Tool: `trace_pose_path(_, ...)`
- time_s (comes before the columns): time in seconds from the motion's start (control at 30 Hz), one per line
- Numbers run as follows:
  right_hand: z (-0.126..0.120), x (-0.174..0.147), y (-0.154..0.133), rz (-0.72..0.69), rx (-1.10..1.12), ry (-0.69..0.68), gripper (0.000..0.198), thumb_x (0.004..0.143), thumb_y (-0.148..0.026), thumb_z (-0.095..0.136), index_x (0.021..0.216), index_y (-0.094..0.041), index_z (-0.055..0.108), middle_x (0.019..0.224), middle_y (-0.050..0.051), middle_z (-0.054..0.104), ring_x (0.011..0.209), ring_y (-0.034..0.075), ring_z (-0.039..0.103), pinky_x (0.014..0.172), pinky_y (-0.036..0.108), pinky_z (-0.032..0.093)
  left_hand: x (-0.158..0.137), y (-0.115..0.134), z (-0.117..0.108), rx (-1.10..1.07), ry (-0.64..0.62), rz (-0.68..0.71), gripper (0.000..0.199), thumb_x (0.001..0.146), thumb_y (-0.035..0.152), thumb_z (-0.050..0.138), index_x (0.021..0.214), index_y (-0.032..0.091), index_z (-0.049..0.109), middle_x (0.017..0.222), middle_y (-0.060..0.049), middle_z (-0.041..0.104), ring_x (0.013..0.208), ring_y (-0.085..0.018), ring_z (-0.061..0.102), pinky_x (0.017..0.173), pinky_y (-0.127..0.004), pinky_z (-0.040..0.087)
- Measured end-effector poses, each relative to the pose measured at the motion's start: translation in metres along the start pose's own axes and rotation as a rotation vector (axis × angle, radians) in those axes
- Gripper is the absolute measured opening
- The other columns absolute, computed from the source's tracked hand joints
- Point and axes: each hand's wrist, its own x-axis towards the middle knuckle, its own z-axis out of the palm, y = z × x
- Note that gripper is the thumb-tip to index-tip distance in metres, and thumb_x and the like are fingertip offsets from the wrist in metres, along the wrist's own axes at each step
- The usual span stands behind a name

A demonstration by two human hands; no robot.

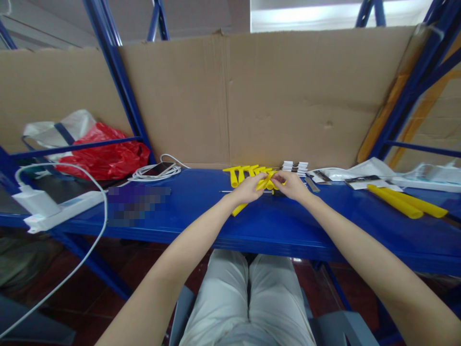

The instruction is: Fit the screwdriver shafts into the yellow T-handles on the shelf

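Observation:
Both of my hands meet over the middle of the blue shelf, closed around a yellow plastic piece (265, 181). My left hand (248, 190) grips its lower left part, while the fingers of my right hand (291, 185) pinch it from the right. My fingers hide much of its shape. Just behind lie several yellow T-shaped plastic handles (234, 178) in a row. Another yellow handle end (239, 210) sticks out below my left hand. A thin metal rod (226, 191) shows left of my left hand, and its other end is hidden. Small white packs (295, 167) sit behind my right hand.
Two long yellow tubes (396, 201) lie on the right. A flat grey metal strip (311, 184) is near my right wrist. At left are a power strip (68, 209), a coiled white cable (154, 171) and a red bag (104, 151). Cardboard (281, 96) stands along the back.

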Motion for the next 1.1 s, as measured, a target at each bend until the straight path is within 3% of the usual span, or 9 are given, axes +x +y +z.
trace_pose_path(0.4, -0.009, 0.0, -0.005, 0.028, -0.159, -0.044, 0.012, 0.085, -0.021, 0.055, 0.079, -0.02, 0.066, 0.076, 0.005, 0.07, 0.065, 0.016, 0.06, 0.065, 0.027, 0.044, 0.001, 0.002, -0.005, 0.038, 0.08, -0.124, 0.054, 0.082, 0.01, 0.063, 0.136, 0.016, 0.057, 0.139, -0.015, 0.064, 0.13, -0.03, 0.06, 0.112, -0.049, 0.046)
trace_pose_path(0.63, -0.045, -0.004, 0.044, 0.331, -0.345, 0.036, 0.014, 0.08, -0.02, 0.058, 0.077, -0.02, 0.071, 0.078, 0.006, 0.074, 0.073, 0.019, 0.066, 0.068, 0.027, 0.048, 0.001, -0.002, -0.006, 0.061, 0.084, -0.122, 0.054, 0.083, 0.01, 0.063, 0.137, 0.018, 0.056, 0.14, -0.015, 0.064, 0.13, -0.03, 0.06, 0.108, -0.049, 0.049)
trace_pose_path(0.83, -0.077, -0.022, 0.087, 0.644, -0.456, -0.159, 0.017, 0.073, -0.019, 0.063, 0.056, -0.021, 0.064, 0.061, 0.004, 0.069, 0.065, 0.019, 0.065, 0.06, 0.025, 0.044, 0.002, -0.004, -0.005, 0.087, 0.087, -0.128, 0.054, 0.083, 0.01, 0.064, 0.136, 0.017, 0.056, 0.14, -0.015, 0.064, 0.131, -0.029, 0.06, 0.109, -0.048, 0.049)
trace_pose_path(1.1, -0.064, -0.026, 0.091, 0.667, -0.503, -0.265, 0.023, 0.072, -0.013, 0.063, 0.051, -0.021, 0.06, 0.059, 0.002, 0.068, 0.066, 0.018, 0.065, 0.062, 0.023, 0.045, 0.002, -0.007, -0.005, 0.076, 0.085, -0.112, 0.054, 0.083, 0.01, 0.063, 0.136, 0.018, 0.056, 0.141, -0.014, 0.063, 0.131, -0.028, 0.06, 0.11, -0.048, 0.049)
